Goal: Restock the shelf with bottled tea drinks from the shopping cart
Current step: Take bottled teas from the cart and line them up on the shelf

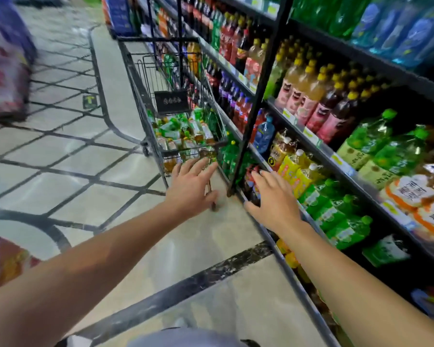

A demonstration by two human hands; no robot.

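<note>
Fingers of the left hand are straight and spread apart, and they hold nothing; the hand reaches toward the near end of the shopping cart in the middle of the frame. Fingers of the right hand are also straight and apart, with nothing in them, and this hand is in front of the low edge of the shelf at the right. Both forearms come in from the bottom of the frame.

Bottled tea drinks, with green and yellow caps, lie in a pile inside the cart basket, above the left hand. A black sign hangs inside the cart. On the shelf stand rows of green bottles, yellow-capped bottles and pink-labelled ones. A tiled floor with dark lines fills the left part of the frame.
</note>
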